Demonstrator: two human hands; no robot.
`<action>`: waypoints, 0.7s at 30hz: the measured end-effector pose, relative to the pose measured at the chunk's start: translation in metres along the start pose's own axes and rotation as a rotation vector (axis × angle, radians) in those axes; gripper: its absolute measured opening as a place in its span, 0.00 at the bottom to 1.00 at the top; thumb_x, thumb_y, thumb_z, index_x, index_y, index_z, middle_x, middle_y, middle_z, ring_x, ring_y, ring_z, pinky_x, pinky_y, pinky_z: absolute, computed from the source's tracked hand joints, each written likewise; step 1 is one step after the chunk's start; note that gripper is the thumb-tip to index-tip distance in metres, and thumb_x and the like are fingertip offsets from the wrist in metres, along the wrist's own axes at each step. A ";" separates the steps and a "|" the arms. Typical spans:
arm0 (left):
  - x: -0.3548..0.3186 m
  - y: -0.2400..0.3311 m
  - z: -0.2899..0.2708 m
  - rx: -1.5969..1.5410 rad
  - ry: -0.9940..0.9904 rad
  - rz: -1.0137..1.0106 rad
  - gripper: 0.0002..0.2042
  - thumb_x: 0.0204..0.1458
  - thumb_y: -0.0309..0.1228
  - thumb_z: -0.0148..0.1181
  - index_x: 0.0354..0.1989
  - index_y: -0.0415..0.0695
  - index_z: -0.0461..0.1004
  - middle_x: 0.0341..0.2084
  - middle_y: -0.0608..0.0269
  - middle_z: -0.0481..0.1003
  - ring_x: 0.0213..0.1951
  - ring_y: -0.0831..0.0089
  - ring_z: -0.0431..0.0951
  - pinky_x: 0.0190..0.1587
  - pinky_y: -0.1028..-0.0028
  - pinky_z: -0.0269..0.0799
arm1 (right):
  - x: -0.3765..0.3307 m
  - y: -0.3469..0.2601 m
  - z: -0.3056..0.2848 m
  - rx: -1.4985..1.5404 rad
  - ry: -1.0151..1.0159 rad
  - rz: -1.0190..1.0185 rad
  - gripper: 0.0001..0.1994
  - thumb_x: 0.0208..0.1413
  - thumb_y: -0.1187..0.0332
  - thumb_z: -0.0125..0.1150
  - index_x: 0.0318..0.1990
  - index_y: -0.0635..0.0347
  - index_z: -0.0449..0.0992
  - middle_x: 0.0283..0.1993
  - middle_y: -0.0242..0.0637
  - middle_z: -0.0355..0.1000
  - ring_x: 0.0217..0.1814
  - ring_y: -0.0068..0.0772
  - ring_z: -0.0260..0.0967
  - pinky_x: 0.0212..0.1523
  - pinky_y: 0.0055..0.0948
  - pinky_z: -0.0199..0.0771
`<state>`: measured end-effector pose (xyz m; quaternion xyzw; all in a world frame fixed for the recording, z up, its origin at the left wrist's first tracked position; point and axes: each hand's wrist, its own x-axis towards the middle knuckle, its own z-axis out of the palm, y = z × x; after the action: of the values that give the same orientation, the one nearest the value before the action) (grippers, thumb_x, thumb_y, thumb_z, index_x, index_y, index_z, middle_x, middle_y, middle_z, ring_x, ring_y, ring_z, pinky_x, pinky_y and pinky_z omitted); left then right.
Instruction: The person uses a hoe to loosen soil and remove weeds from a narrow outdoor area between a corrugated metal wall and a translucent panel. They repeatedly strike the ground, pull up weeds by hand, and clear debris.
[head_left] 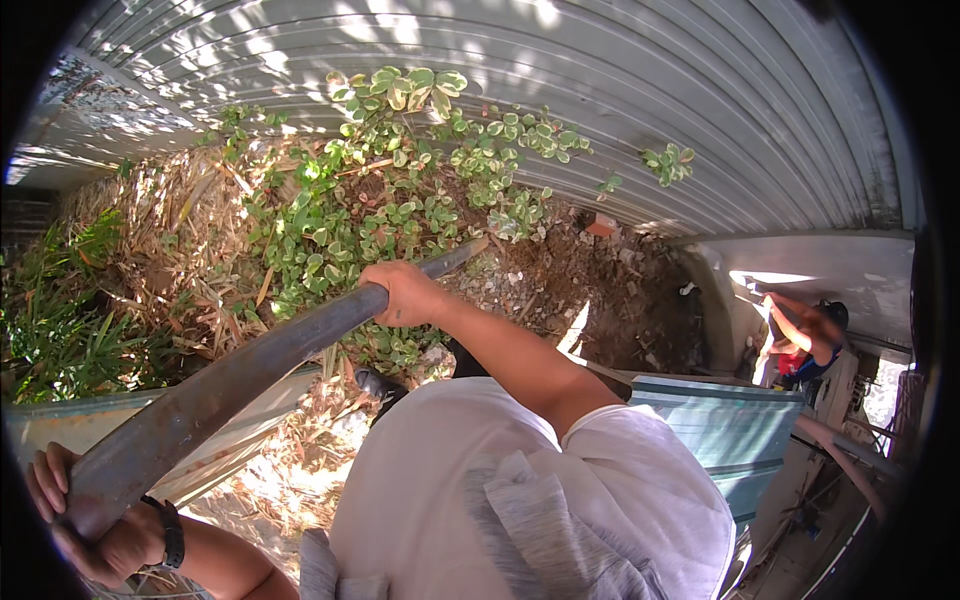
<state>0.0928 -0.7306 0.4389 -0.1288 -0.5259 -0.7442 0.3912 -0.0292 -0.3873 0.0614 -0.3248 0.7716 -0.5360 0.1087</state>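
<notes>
A long, dark, worn metal pole slants from the lower left up to the middle of the view. My left hand is closed around its near end, with a black band on that wrist. Farther along, my right hand wraps round the pole from above, its arm stretched across in front of my body. The pole's far tip reaches the edge of the bare brown soil, beside green and cream leafy plants. Whether the tip touches the ground, I cannot tell.
A grey corrugated metal wall curves along the far side. Dry leaves and green plants cover the left. A red brick piece lies by the wall. Corrugated sheets stand near me; another person is at far right.
</notes>
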 end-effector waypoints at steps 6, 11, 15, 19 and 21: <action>-0.044 0.028 -0.011 0.147 0.181 -0.082 0.14 0.55 0.26 0.57 0.46 0.37 0.62 0.35 0.61 0.60 0.40 0.69 0.61 0.50 0.64 0.58 | -0.026 0.005 0.061 -0.086 0.152 0.074 0.25 0.34 0.72 0.74 0.44 0.54 0.72 0.42 0.38 0.73 0.49 0.49 0.72 0.53 0.45 0.68; -0.078 0.047 -0.028 0.325 0.415 -0.060 0.10 0.63 0.29 0.57 0.48 0.37 0.69 0.39 0.61 0.67 0.44 0.67 0.67 0.55 0.63 0.65 | -0.020 0.012 0.062 -0.065 -0.187 0.057 0.20 0.34 0.73 0.73 0.39 0.55 0.75 0.33 0.41 0.74 0.39 0.51 0.74 0.41 0.44 0.72; -0.079 0.054 -0.050 0.650 0.656 -0.089 0.13 0.63 0.34 0.61 0.44 0.34 0.78 0.40 0.58 0.77 0.45 0.68 0.76 0.54 0.65 0.73 | 0.016 0.018 0.057 0.036 -0.761 0.177 0.15 0.32 0.73 0.74 0.33 0.56 0.77 0.29 0.42 0.76 0.35 0.55 0.76 0.35 0.47 0.74; -0.081 0.060 -0.059 0.671 0.626 -0.104 0.12 0.64 0.34 0.61 0.41 0.35 0.78 0.40 0.59 0.78 0.44 0.70 0.77 0.55 0.64 0.73 | 0.010 0.005 0.067 0.029 -0.685 0.273 0.13 0.34 0.74 0.72 0.31 0.56 0.76 0.30 0.42 0.76 0.38 0.54 0.76 0.38 0.47 0.74; -0.088 0.065 -0.055 0.419 0.526 -0.140 0.11 0.64 0.33 0.59 0.43 0.35 0.77 0.42 0.59 0.78 0.45 0.69 0.76 0.57 0.64 0.72 | -0.021 -0.006 0.074 -0.078 -0.343 0.267 0.15 0.34 0.74 0.72 0.33 0.56 0.76 0.32 0.41 0.76 0.41 0.53 0.76 0.42 0.47 0.74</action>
<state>0.2094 -0.7492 0.4072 0.1873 -0.5559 -0.6529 0.4792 0.0278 -0.4318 0.0335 -0.3101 0.7980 -0.4236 0.2960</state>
